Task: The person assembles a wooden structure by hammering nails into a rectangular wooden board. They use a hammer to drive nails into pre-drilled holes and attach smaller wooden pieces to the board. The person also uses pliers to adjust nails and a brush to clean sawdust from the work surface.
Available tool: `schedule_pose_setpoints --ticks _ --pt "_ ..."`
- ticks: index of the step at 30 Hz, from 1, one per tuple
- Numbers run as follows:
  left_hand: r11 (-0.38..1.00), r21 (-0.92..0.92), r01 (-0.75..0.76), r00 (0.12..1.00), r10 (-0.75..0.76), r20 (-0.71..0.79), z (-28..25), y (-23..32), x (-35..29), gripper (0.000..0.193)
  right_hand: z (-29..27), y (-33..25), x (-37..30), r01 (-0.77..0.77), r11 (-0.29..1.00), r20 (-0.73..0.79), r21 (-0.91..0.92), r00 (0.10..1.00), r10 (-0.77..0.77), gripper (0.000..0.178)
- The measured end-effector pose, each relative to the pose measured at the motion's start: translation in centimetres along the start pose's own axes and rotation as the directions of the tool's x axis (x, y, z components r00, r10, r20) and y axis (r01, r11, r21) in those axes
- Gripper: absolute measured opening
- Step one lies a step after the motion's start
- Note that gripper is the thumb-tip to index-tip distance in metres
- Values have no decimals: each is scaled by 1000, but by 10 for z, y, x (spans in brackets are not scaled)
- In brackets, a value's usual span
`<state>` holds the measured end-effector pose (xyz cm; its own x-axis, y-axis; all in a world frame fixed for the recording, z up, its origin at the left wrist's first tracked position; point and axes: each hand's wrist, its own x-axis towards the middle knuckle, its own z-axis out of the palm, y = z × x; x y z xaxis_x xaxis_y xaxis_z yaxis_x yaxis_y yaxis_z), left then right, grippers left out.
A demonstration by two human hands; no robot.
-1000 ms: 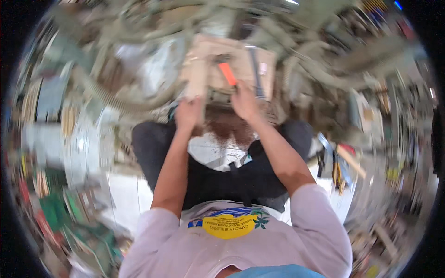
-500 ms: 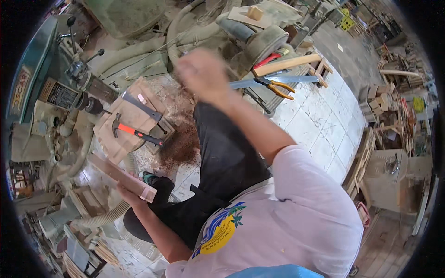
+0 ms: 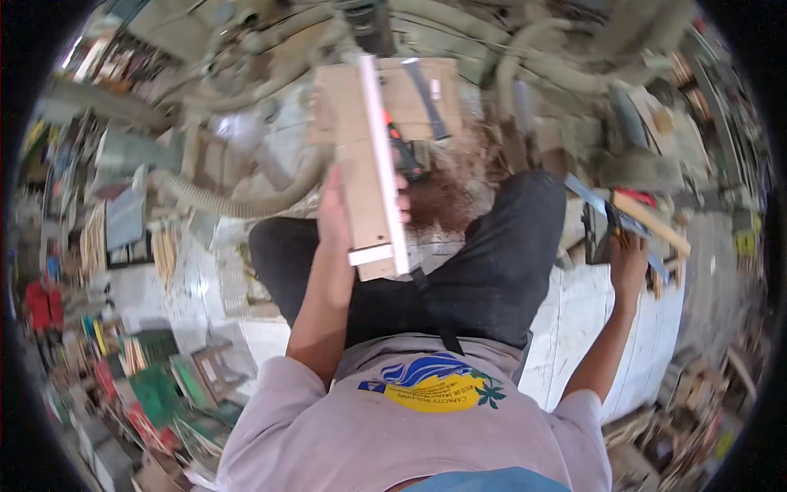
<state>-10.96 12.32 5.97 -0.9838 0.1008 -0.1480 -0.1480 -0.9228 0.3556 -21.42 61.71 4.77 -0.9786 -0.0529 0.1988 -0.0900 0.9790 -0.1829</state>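
My left hand [image 3: 332, 215] holds a long wooden piece [image 3: 361, 189] above my lap [image 3: 484, 279], overlapping in view the near edge of a board [image 3: 326, 107]; my right hand [image 3: 629, 261] is at pliers [image 3: 613, 218], whether gripping I cannot tell

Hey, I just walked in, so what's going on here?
The person's left hand is holding a wooden piece edged with pale strips, up in front of the lap. The right hand is out to the side at the orange-handled pliers, beside a light wooden bar; I can't tell how firmly it grips them. Beyond the lap, a hammer, partly hidden by the held piece, and a dark tool are by a flat board.
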Motion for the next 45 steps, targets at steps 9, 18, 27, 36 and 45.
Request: schedule_pose_setpoints --ticks 9,18,27,36,45 --pt "971 214 -108 994 103 32 16 -23 -19 79 1 -151 -30 -492 -479 407 727 871 -276 50" --pt "631 663 -403 852 524 19 10 -18 -46 68 1 -252 -47 -762 -199 440 616 542 -716 49" --pt "441 845 -303 858 513 40 13 -23 -66 84 27 -291 -60 -782 -242 517 574 576 -633 36" --pt "835 464 -297 954 284 99 14 -53 -61 83 24 -304 -37 -679 -269 555 683 722 -413 27" --pt "765 616 -190 881 410 -237 1 -48 -78 82 19 -302 -28 -628 -199 532 753 758 -378 32"
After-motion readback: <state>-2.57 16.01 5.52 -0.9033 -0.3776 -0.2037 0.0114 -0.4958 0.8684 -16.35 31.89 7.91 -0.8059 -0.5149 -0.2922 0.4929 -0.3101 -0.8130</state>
